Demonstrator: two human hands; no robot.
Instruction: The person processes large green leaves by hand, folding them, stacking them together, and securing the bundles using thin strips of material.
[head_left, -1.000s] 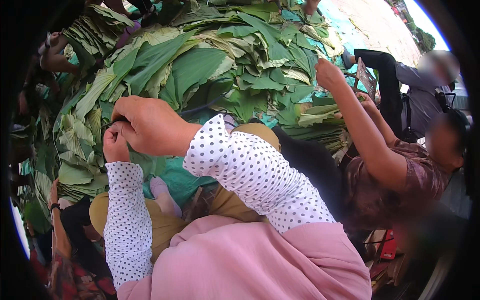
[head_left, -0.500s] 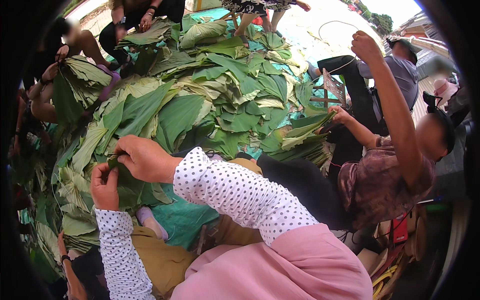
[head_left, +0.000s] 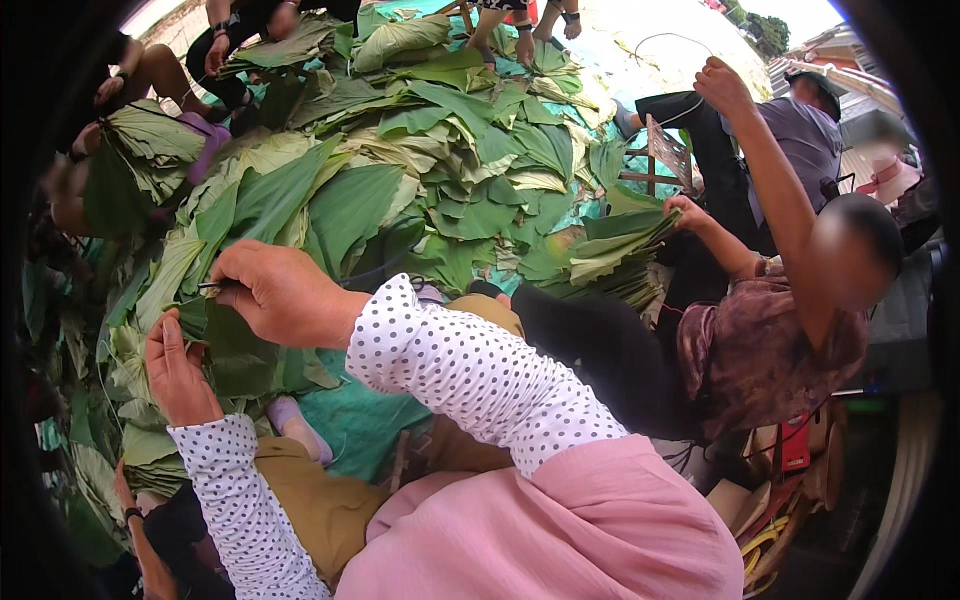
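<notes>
My left hand (head_left: 180, 375) pinches the edge of a large green leaf (head_left: 240, 345), thumb against fingers. Just above it, my right hand (head_left: 285, 295) is closed on a thin dark needle-like tool (head_left: 209, 286), whose short tip sticks out past the fingertips. Most of that tool is hidden by the fingers. The held leaf hangs below both hands, over my lap. Around it lies a wide heap of big flat leaves (head_left: 350, 210), some dark green, some pale and folded.
To my right, a person in a patterned brown shirt (head_left: 770, 350) holds a stack of leaves (head_left: 625, 245) and raises a thin cord (head_left: 680, 38). Other people sit around the heap. Green sheeting (head_left: 355, 420) shows beneath. Boxes and yellow coils (head_left: 765, 545) stand at the lower right.
Both my hands have shifted left; the left hand has moved slightly down, away from the right. The dark tool's tip now shows. The person at right has turned their head.
</notes>
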